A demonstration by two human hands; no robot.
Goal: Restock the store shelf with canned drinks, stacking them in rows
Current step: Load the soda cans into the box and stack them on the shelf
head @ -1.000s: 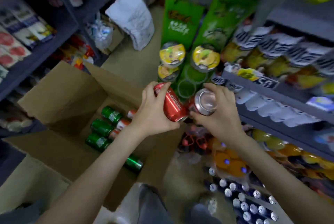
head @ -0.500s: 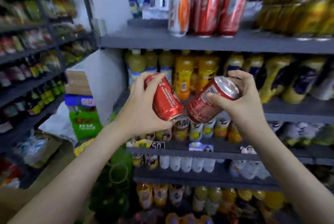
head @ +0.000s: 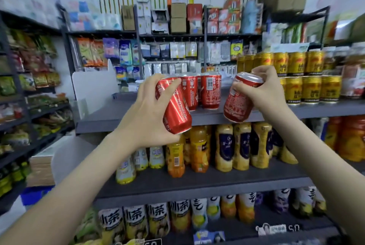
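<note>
Now you are facing the grey shelf (head: 110, 114), which is running left to right just beyond your hands. Standing red cans (head: 209, 91) are sitting upright on it in a short row, farther back and between your two hands. Bare board is showing to the row's left, and gold cans (head: 312, 88) are stacked to the right. Your left hand (head: 146, 118) is gripping the left can (head: 175, 110) around its side, top leaning left. Your right hand (head: 270, 90) is gripping the right can (head: 240, 100) near its top, top leaning right. The left can is overlapping the row's left end, so that hand is probably nearer. Both cans are needing to be righted before being set down.
</note>
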